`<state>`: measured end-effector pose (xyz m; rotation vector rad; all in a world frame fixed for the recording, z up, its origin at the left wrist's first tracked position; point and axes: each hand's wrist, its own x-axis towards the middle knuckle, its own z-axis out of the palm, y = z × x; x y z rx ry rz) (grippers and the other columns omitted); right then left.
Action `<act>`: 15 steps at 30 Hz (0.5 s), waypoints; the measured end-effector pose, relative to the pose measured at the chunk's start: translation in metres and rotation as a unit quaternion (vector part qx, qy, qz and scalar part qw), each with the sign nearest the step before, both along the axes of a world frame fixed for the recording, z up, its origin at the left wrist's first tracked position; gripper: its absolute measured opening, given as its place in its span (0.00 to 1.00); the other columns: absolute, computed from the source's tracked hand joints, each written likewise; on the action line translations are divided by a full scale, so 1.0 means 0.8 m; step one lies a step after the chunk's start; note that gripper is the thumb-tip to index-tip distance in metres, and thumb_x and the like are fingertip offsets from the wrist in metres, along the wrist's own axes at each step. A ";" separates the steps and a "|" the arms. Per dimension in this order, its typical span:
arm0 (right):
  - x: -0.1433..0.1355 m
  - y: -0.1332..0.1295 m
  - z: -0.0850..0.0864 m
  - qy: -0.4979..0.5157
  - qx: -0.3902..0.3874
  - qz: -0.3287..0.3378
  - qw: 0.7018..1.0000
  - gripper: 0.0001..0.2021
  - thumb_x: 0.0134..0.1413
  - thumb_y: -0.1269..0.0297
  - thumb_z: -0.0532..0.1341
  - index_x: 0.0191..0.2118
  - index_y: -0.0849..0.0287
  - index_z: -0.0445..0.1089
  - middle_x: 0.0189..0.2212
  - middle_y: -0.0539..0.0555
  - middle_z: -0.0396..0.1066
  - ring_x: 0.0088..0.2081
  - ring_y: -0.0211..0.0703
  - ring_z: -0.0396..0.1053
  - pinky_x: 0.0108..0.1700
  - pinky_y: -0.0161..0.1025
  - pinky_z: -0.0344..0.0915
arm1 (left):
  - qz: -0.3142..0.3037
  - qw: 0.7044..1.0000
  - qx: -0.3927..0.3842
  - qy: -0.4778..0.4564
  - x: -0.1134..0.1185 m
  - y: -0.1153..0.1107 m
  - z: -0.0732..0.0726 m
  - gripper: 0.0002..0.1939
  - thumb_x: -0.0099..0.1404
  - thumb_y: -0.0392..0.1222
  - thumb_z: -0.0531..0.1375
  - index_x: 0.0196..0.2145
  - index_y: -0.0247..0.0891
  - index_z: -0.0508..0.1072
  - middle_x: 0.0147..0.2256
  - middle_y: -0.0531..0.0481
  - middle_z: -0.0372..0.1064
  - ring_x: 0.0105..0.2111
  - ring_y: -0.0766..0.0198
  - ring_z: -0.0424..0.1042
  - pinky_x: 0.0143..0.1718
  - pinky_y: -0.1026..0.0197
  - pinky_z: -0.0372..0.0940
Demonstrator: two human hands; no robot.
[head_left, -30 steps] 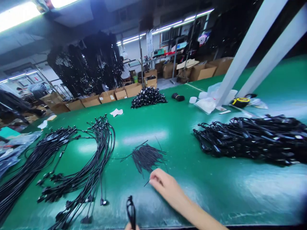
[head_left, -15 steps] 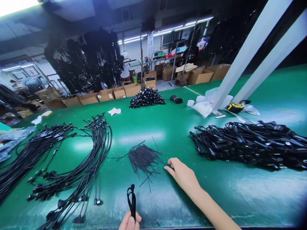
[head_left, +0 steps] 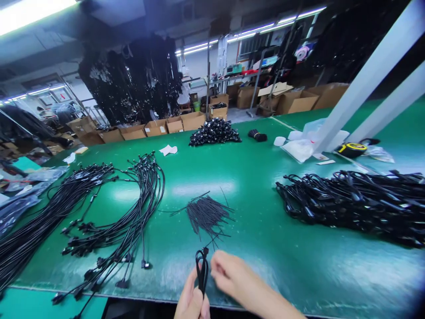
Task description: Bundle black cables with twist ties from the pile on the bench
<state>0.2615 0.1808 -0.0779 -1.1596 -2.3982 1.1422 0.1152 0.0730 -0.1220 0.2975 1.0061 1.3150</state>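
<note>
Many black cables (head_left: pixel 126 212) cover the green table (head_left: pixel 265 248).

Head-worn camera looks forward and down, close over the green table (head_left: pixel 265 248).

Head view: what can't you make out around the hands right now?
- Left hand: cut off by the bottom edge, gripping the folded black cable loop.
- Right hand: motion-blurred; fingertip contact with the loop unclear.
- Pile of thin black ties: strands too fine to count.

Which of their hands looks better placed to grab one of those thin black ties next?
Probably the right hand: it is free beside the black ties, while the left hand grips the folded cable.
</note>
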 end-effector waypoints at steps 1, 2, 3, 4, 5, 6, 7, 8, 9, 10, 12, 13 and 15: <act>-0.011 -0.012 0.003 0.029 -0.031 0.033 0.999 0.04 0.52 0.71 0.53 0.28 0.56 0.60 0.25 0.47 0.64 0.27 0.38 0.61 0.30 0.34 0.55 | -0.003 1.000 0.002 0.014 -0.001 0.002 -0.001 0.41 0.47 0.61 0.68 0.53 0.39 0.65 0.13 0.63 0.55 0.12 0.77 0.47 0.17 0.68 0.40; -0.021 -0.021 0.004 0.054 -0.052 0.052 0.996 0.04 0.51 0.72 0.53 0.28 0.56 0.59 0.25 0.47 0.64 0.28 0.38 0.61 0.30 0.34 0.55 | 0.000 0.999 0.007 0.033 -0.003 0.004 -0.001 0.38 0.47 0.61 0.68 0.51 0.37 0.68 0.13 0.63 0.54 0.12 0.78 0.47 0.17 0.68 0.40; -0.029 -0.027 0.005 0.075 -0.060 0.060 0.994 0.04 0.51 0.73 0.53 0.28 0.56 0.59 0.26 0.48 0.64 0.29 0.38 0.61 0.31 0.34 0.56 | 0.006 0.998 0.014 0.053 -0.007 0.006 -0.001 0.36 0.48 0.62 0.67 0.48 0.35 0.70 0.14 0.63 0.54 0.13 0.78 0.47 0.17 0.69 0.41; -0.034 -0.031 0.003 0.093 -0.060 0.063 0.992 0.04 0.50 0.73 0.53 0.29 0.57 0.60 0.28 0.48 0.64 0.31 0.39 0.62 0.33 0.34 0.57 | 0.016 0.997 0.022 0.074 -0.013 0.007 0.001 0.34 0.48 0.62 0.67 0.46 0.34 0.72 0.14 0.63 0.54 0.13 0.78 0.46 0.17 0.69 0.43; -0.038 -0.033 -0.001 0.109 -0.056 0.065 0.990 0.05 0.50 0.74 0.54 0.31 0.57 0.61 0.31 0.49 0.65 0.33 0.40 0.63 0.36 0.34 0.59 | 0.028 0.995 0.029 0.093 -0.019 0.007 0.003 0.32 0.49 0.62 0.66 0.44 0.34 0.73 0.15 0.62 0.54 0.14 0.77 0.46 0.17 0.69 0.44; -0.040 -0.033 -0.006 0.121 -0.053 0.066 0.989 0.05 0.51 0.74 0.55 0.32 0.57 0.62 0.32 0.50 0.66 0.35 0.40 0.64 0.38 0.34 0.60 | 0.040 0.992 0.035 0.111 -0.025 0.006 0.004 0.31 0.50 0.63 0.65 0.42 0.34 0.74 0.16 0.61 0.54 0.14 0.77 0.46 0.17 0.69 0.45; -0.041 -0.033 -0.012 0.130 -0.048 0.072 0.988 0.04 0.53 0.73 0.55 0.34 0.57 0.63 0.33 0.50 0.67 0.36 0.41 0.65 0.38 0.35 0.60 | 0.053 0.990 0.037 0.128 -0.030 0.005 0.006 0.31 0.51 0.63 0.64 0.42 0.34 0.75 0.16 0.61 0.54 0.15 0.76 0.47 0.17 0.69 0.46; -0.041 -0.034 -0.019 0.132 -0.030 0.081 0.987 0.04 0.57 0.72 0.55 0.35 0.56 0.64 0.34 0.51 0.68 0.36 0.41 0.66 0.39 0.35 0.61 | 0.064 0.986 0.036 0.148 -0.035 0.004 0.006 0.31 0.51 0.63 0.64 0.42 0.34 0.75 0.17 0.60 0.55 0.15 0.75 0.47 0.17 0.68 0.47; -0.041 -0.034 -0.024 0.125 0.004 0.094 0.988 0.06 0.60 0.71 0.53 0.35 0.56 0.65 0.33 0.51 0.69 0.36 0.41 0.67 0.38 0.36 0.61 | 0.075 0.981 0.030 0.174 -0.037 0.002 0.005 0.30 0.52 0.63 0.63 0.42 0.34 0.75 0.17 0.59 0.57 0.15 0.75 0.49 0.17 0.68 0.49; -0.040 -0.035 -0.028 0.110 0.059 0.107 0.986 0.09 0.63 0.70 0.51 0.35 0.56 0.67 0.32 0.52 0.70 0.34 0.42 0.67 0.36 0.37 0.61 | 0.085 0.974 0.023 0.208 -0.039 0.000 0.003 0.29 0.54 0.63 0.62 0.43 0.35 0.76 0.19 0.57 0.60 0.16 0.73 0.51 0.18 0.67 0.51; -0.040 -0.035 -0.024 0.078 0.214 0.134 0.965 0.13 0.65 0.70 0.48 0.37 0.57 0.69 0.29 0.55 0.71 0.31 0.44 0.67 0.33 0.40 0.60 | 0.102 0.951 0.017 0.292 -0.039 -0.002 -0.003 0.26 0.57 0.60 0.61 0.43 0.37 0.77 0.24 0.50 0.69 0.20 0.67 0.61 0.25 0.64 0.60; -0.040 -0.035 -0.017 0.073 0.292 0.150 0.942 0.14 0.65 0.71 0.47 0.39 0.58 0.70 0.28 0.56 0.72 0.30 0.45 0.66 0.32 0.41 0.59 | 0.108 0.936 0.022 0.334 -0.038 -0.002 -0.007 0.23 0.58 0.58 0.61 0.42 0.38 0.78 0.29 0.46 0.74 0.26 0.62 0.67 0.32 0.61 0.64; -0.041 -0.030 0.005 0.086 0.403 0.202 0.888 0.15 0.61 0.76 0.48 0.42 0.60 0.71 0.30 0.58 0.74 0.30 0.47 0.67 0.34 0.44 0.60 | 0.101 0.910 0.046 0.400 -0.037 -0.002 -0.013 0.20 0.60 0.55 0.59 0.42 0.39 0.79 0.40 0.40 0.76 0.40 0.53 0.71 0.47 0.56 0.63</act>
